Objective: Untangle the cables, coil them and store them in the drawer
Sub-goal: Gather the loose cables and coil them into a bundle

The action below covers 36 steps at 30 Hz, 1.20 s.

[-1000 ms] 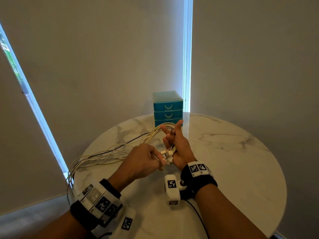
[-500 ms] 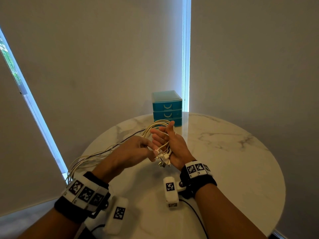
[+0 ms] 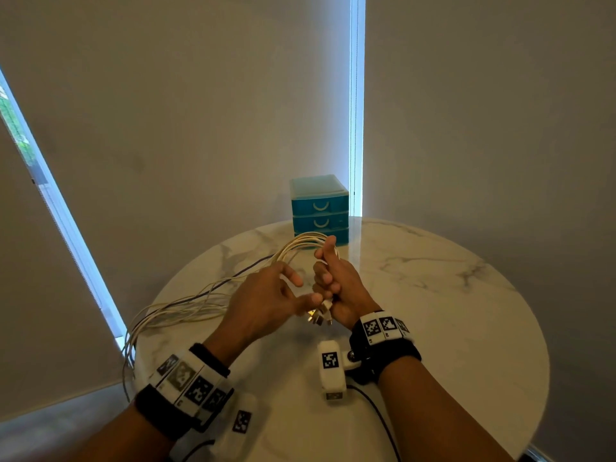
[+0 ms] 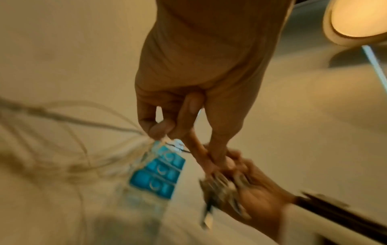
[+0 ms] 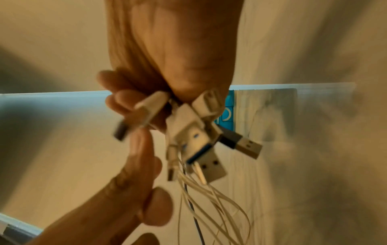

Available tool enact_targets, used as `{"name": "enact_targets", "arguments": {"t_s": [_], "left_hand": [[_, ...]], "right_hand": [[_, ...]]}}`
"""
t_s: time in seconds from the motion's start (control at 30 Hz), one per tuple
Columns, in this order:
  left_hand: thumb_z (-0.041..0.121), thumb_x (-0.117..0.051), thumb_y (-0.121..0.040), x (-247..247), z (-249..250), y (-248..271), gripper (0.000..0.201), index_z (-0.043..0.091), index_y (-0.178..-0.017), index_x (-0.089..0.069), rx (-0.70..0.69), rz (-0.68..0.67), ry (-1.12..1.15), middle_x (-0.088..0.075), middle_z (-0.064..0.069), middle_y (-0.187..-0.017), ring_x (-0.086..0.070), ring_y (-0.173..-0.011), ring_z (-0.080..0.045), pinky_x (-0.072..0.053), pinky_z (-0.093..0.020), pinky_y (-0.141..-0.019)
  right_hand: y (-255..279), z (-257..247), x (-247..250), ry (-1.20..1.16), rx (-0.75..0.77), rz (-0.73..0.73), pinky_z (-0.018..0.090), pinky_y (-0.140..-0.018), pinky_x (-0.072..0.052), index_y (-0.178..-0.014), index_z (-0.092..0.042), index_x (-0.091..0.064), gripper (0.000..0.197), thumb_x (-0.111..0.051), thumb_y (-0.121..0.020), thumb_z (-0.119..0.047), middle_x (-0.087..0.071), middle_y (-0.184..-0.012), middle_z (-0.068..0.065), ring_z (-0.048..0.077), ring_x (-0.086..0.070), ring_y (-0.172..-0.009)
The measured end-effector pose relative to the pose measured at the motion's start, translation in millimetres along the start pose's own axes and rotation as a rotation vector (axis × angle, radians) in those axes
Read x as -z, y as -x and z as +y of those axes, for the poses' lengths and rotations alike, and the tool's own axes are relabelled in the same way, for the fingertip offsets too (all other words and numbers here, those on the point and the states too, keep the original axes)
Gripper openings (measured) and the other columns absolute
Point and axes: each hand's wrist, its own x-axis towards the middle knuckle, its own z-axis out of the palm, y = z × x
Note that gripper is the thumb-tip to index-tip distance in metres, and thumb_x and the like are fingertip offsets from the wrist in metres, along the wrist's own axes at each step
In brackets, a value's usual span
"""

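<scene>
Status: early-to-mid, no cable stowed yet as far as I can see.

Right hand (image 3: pixel 336 288) is fisted around the plug ends of the cables (image 3: pixel 186 305), thumb up. The right wrist view shows a cluster of USB plugs (image 5: pixel 201 142) sticking out of the fist, mostly white, one grey. So the ends are gathered in one grip.

Left hand (image 3: pixel 263 301) sits just at 9 o'clock of the right one. Its fingers (image 3: pixel 291 276) are loosely spread and half curled, with the fingertip and thumb right at the plugs. It looks like touching rather than gripping; the left wrist view is too blurred to settle it.

From the fist the cables arc over toward 12 o'clock, then run as a loose, roughly parallel bundle to 9 o'clock across the worktop (image 3: pixel 433 311) and hang off its edge. One dark cable (image 3: pixel 246 270) runs among the white ones. The strands look mostly combed out, but I can't confirm they're fully untangled.

Drawer unit (image 3: pixel 320 208) stands at 12 o'clock on the far edge. The upper drawers are closed; the lowest is partly hidden behind the cable loop.

Left to do, by my read: separate the cables, coil each, open a drawer, stow.
</scene>
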Motion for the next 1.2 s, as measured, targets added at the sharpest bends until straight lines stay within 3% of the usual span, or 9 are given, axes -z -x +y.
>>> {"name": "enact_targets", "arguments": {"t_s": [0.1,0.23,0.33,0.5,0.67,0.77,0.93,1.1,1.2], "left_hand": [[0.071,-0.078,-0.078,20.8,-0.5,-10.6,0.045,0.034,-0.100,-0.066,-0.041,0.066,-0.143,-0.077,0.013,-0.082,-0.071,-0.079,-0.002,-0.060,-0.036,-0.083],[0.050,-0.086,-0.082,33.7,6.0,-44.4,0.065,0.034,-0.136,-0.053,-0.221,0.241,-0.320,-0.055,0.006,-0.136,-0.056,-0.122,-0.018,-0.051,-0.042,-0.099],[0.046,-0.083,-0.084,29.2,12.0,-74.4,0.084,0.037,-0.154,-0.037,-0.352,0.107,-0.567,-0.043,-0.001,-0.156,-0.042,-0.142,-0.026,-0.036,-0.048,-0.111],[0.033,-0.078,-0.090,36.8,26.5,-105.7,0.018,0.024,-0.106,-0.080,-0.411,0.031,-0.454,-0.080,0.003,-0.100,-0.074,-0.090,-0.017,-0.051,-0.030,-0.076],[0.024,-0.088,-0.085,50.1,44.6,-109.7,0.015,0.011,-0.089,-0.081,-0.344,0.075,-0.094,-0.076,0.002,-0.065,-0.074,-0.054,-0.014,-0.063,-0.026,-0.057],[0.040,-0.088,-0.083,50.8,47.2,-110.8,0.026,0.016,-0.092,-0.081,-0.266,0.087,-0.151,-0.072,0.005,-0.070,-0.066,-0.055,-0.010,-0.052,-0.018,-0.047],[0.044,-0.074,-0.095,62.4,54.2,-104.7,0.024,0.020,-0.097,-0.072,-0.025,-0.304,-0.241,-0.061,0.003,-0.077,-0.052,-0.068,-0.013,-0.044,-0.024,-0.058],[0.010,-0.067,-0.098,83.0,48.9,-93.3,0.015,0.017,-0.085,-0.069,0.059,-0.555,0.392,-0.036,0.006,-0.064,-0.025,-0.053,-0.006,-0.023,-0.016,-0.045],[0.042,-0.062,-0.099,74.3,53.8,-79.0,0.040,0.018,-0.067,-0.065,0.086,-0.518,0.664,-0.032,0.005,-0.064,-0.014,-0.058,-0.012,-0.015,-0.022,-0.050]], "right_hand": [[0.3,0.8,-1.5,0.021,-0.004,-0.052,0.019,-0.031,-0.022,-0.098,-0.013,-0.055,0.055,-0.042,-0.104,-0.067,-0.037,-0.048,-0.004,0.005,-0.025,-0.031],[1.0,1.7,-1.0,0.020,-0.009,-0.156,0.020,-0.031,-0.018,-0.087,-0.015,-0.056,0.057,-0.046,-0.100,-0.069,-0.036,-0.045,-0.003,0.005,-0.025,-0.029],[2.0,2.8,0.9,0.061,-0.010,-0.238,0.019,-0.034,-0.020,-0.082,-0.016,-0.059,0.059,-0.049,-0.098,-0.072,-0.037,-0.045,0.000,0.007,-0.027,-0.028],[3.2,-6.1,5.0,0.084,0.013,-0.330,0.019,-0.032,-0.021,-0.079,-0.018,-0.058,0.054,-0.050,-0.103,-0.067,-0.036,-0.044,0.000,0.008,-0.027,-0.027],[0.2,-14.8,5.0,-0.037,0.000,-0.388,0.018,-0.032,-0.019,-0.082,-0.016,-0.059,0.062,-0.049,-0.096,-0.075,-0.038,-0.041,-0.001,0.007,-0.029,-0.025],[-0.2,-10.8,6.9,-0.158,-0.023,-0.446,0.023,-0.037,-0.009,-0.082,-0.012,-0.061,0.068,-0.037,-0.105,-0.072,-0.041,-0.041,-0.001,0.007,-0.029,-0.026],[4.7,-14.3,6.9,-0.005,0.080,-0.250,0.024,-0.036,-0.014,-0.069,-0.019,-0.051,0.061,-0.042,-0.106,-0.067,-0.037,-0.046,0.000,0.009,-0.025,-0.030],[6.3,-17.1,-3.1,0.207,0.049,-0.127,0.031,-0.051,-0.011,-0.062,-0.025,-0.040,0.069,-0.034,-0.093,-0.086,-0.031,-0.060,-0.002,0.012,-0.018,-0.052],[11.7,-13.4,-15.2,0.320,0.056,-0.155,0.029,-0.051,-0.013,-0.068,-0.026,-0.049,0.074,-0.036,-0.080,-0.098,-0.033,-0.059,-0.006,0.011,-0.019,-0.051]]}}
